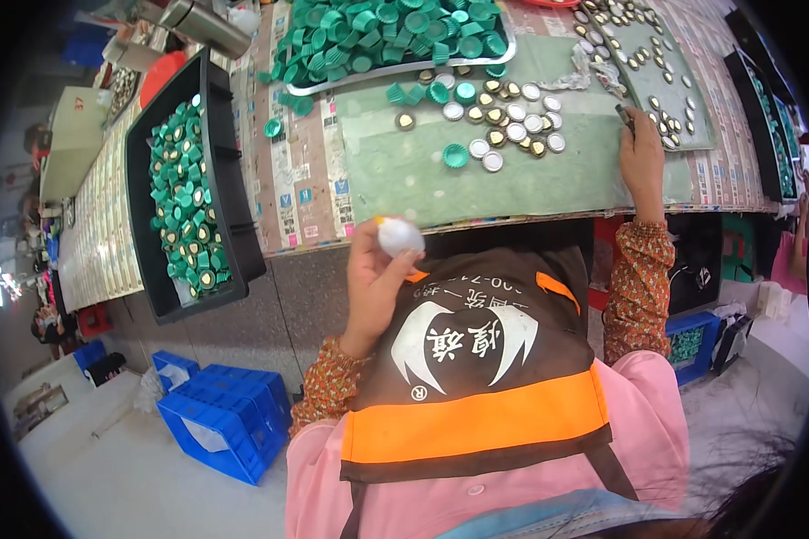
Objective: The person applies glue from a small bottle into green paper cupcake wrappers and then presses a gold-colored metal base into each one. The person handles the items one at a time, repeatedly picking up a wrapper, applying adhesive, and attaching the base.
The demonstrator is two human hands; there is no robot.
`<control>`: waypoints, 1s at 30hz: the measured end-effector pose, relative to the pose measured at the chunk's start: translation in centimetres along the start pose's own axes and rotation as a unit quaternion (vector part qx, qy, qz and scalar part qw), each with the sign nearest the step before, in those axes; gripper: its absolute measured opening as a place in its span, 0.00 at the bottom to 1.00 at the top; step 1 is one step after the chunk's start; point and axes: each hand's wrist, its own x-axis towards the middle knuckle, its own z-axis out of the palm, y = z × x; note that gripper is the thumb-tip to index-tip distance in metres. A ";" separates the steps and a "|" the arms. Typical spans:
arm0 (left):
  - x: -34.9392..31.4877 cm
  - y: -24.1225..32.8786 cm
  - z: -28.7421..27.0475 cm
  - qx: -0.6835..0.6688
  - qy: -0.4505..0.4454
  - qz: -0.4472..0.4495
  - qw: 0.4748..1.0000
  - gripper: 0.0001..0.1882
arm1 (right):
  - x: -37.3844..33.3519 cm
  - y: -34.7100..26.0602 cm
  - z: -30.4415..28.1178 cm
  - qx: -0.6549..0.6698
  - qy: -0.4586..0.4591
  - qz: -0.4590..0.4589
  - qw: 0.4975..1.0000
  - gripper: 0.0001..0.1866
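Note:
My left hand (pixel 371 286), in front of the table edge and above my apron, has its fingers closed on a round white piece (pixel 401 237). A yellow-orange patch shows at that piece's upper edge, and blur hides finer detail. On the right, my right hand (pixel 641 157) pinches a small dark piece (pixel 625 117) at the edge of a board (pixel 683 99) with scattered discs. Between the hands, on a green mat (pixel 404 175), lie several small round discs (pixel 515 112), some white and some dark-rimmed with a gold centre. A green fluted cup (pixel 456 156) sits beside them.
A metal-rimmed tray (pixel 404 74) heaped with green fluted cups stands at the back. To the left, a black tray (pixel 229 171) holds green cups with gold-centred pieces. Crumpled clear plastic (pixel 593 70) lies near the board. Blue crates (pixel 229 418) stand on the floor.

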 end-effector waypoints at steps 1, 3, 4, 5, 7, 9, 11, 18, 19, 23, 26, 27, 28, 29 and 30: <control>0.8 0.3 1.0 0.003 -0.017 0.001 1.000 0.22 | 0.1 -1.4 -0.3 -0.062 0.035 -0.022 0.997 0.18; 2.4 1.0 2.9 0.036 -0.047 0.004 0.998 0.24 | -0.4 -5.3 -1.0 -0.186 0.101 -0.064 0.975 0.19; 3.0 1.0 3.9 0.032 -0.049 0.007 0.998 0.24 | -0.7 -6.9 -1.3 -0.131 0.100 -0.080 0.983 0.21; 3.6 0.8 4.8 0.028 -0.051 0.009 0.998 0.25 | -1.2 -8.4 -1.4 -0.075 0.098 -0.096 0.988 0.22; 4.8 0.1 6.5 0.021 -0.066 0.015 0.998 0.25 | -3.2 -12.0 -1.5 0.139 -0.015 -0.152 0.978 0.23; 5.7 -0.3 8.0 0.026 -0.082 0.028 0.996 0.26 | -4.6 -15.2 -1.8 0.342 -0.174 -0.151 0.911 0.21; 6.5 -0.4 9.6 0.002 -0.108 0.017 0.994 0.26 | -6.4 -15.4 0.2 0.395 -0.163 -0.095 0.899 0.19; 8.7 1.5 7.6 0.506 -0.058 0.319 0.799 0.27 | -7.5 -14.1 -0.3 0.628 -0.257 0.119 0.725 0.17; 9.3 1.4 7.2 0.551 -0.048 0.327 0.766 0.27 | -7.5 -13.7 -0.3 0.628 -0.294 0.118 0.711 0.17; 12.5 1.0 5.9 0.668 -0.009 0.334 0.665 0.24 | -7.3 -13.3 0.6 0.548 -0.348 0.076 0.757 0.17; 14.8 1.1 5.2 0.680 0.021 0.334 0.652 0.23 | -5.5 -11.8 1.6 0.532 -0.280 0.057 0.797 0.20; 15.1 1.2 5.1 0.675 0.021 0.334 0.658 0.23 | -4.7 -11.2 1.6 0.523 -0.269 0.047 0.807 0.20; 15.4 1.3 5.0 0.669 0.020 0.334 0.664 0.22 | -4.3 -10.8 1.6 0.521 -0.263 0.053 0.810 0.19; 15.5 1.4 4.9 0.663 0.020 0.333 0.670 0.22 | -3.9 -10.5 1.5 0.520 -0.256 0.060 0.813 0.19; 15.5 1.6 4.7 0.650 0.018 0.338 0.681 0.22 | -3.4 -10.1 1.5 0.519 -0.249 0.066 0.815 0.19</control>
